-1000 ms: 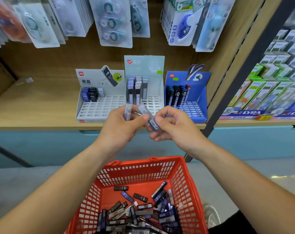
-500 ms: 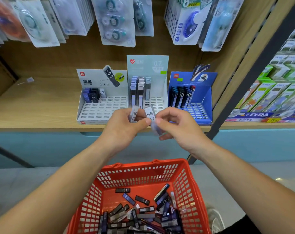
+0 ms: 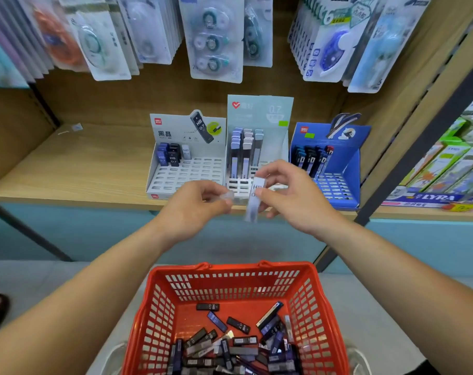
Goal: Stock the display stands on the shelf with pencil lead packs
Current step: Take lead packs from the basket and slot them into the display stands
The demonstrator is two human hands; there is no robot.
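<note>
Pale lead pack pinched upright in the right hand, just in front of the middle stand.

Its upper end sits between the thumb and curled fingers, the lower end hangs free below them, and "HB" reads on its face. The left hand curls round a second pack just beside it (too blurred to tell which kind). Both hands cover the front slots of the middle stand, marked "0.7", where tall pale packs fill the back rows. To its left is a white stand printed "HB 0.7", with a few dark packs at its back left. To its right is a blue stand with dark packs. All three rest on a wooden shelf under hanging blister cards. Boxes marked "LYRA" lie further right. Below, a red basket holds loose packs.
</note>
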